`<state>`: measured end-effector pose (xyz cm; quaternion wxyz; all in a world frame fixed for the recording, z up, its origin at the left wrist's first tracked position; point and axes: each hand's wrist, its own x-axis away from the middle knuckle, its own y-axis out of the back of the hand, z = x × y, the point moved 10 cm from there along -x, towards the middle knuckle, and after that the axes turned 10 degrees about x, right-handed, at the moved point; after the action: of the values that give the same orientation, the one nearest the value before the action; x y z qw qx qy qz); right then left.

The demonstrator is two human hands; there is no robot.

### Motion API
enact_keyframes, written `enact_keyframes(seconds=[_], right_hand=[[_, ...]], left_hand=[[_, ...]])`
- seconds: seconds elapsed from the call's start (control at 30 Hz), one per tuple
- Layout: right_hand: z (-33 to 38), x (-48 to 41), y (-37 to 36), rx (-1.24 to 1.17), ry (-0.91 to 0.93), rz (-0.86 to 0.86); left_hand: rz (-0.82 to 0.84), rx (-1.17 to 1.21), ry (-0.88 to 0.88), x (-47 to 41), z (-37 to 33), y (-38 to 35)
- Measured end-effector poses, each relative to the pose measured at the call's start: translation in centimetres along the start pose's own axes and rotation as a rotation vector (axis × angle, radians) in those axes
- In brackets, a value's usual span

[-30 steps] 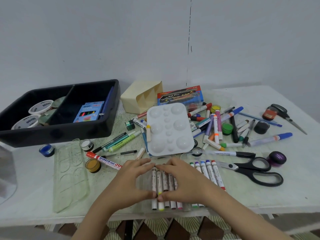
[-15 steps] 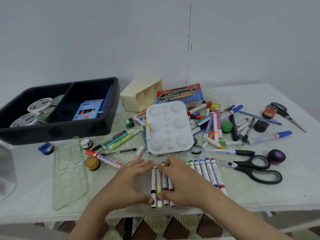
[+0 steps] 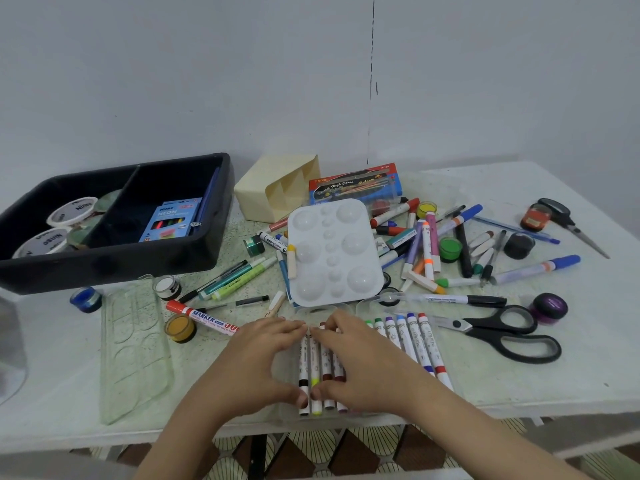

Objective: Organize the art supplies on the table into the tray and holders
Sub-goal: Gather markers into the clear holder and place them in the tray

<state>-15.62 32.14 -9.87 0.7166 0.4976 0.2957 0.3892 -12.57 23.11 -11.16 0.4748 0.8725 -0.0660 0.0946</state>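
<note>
A row of colour markers (image 3: 320,372) lies in a clear plastic case at the table's front edge. My left hand (image 3: 256,365) and my right hand (image 3: 363,362) both clasp this row, fingertips at the far ends and thumbs meeting at the near ends. More markers of the set (image 3: 415,337) show to the right of my right hand. The black divided tray (image 3: 114,261) stands at the back left with tape rolls and a blue neon box inside. A cream holder (image 3: 273,192) lies tipped on its side behind the white palette (image 3: 332,251).
Loose markers and small paint pots (image 3: 429,251) are strewn right of the palette. Black scissors (image 3: 502,330) lie at the right, smaller scissors (image 3: 568,220) at the far right. A red marker (image 3: 201,315) and a clear stencil ruler (image 3: 133,348) lie left of my hands.
Both hands stay on the marker row; the thumbs have drawn together at the near ends and the markers sit more evenly bunched. Nothing else on the table has moved.
</note>
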Motion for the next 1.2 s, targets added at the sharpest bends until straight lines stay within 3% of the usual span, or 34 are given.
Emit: enact_keyframes(seconds=[0.27, 0.47, 0.9, 1.2], right_hand=[[-0.3, -0.1, -0.2, -0.012, -0.009, 0.006], [-0.3, -0.1, -0.3, -0.071, 0.012, 0.055], [-0.4, 0.8, -0.5, -0.070, -0.012, 0.074], [-0.6, 0.5, -0.5, -0.091, -0.019, 0.070]], left_hand=[[0.022, -0.215, 0.000, -0.6, -1.2, 0.2], [0.020, -0.042, 0.042, -0.1, 0.1, -0.4], [-0.051, 0.250, -0.045, 0.9, 1.4, -1.4], [-0.071, 0.267, -0.020, 0.8, 2.2, -1.5]])
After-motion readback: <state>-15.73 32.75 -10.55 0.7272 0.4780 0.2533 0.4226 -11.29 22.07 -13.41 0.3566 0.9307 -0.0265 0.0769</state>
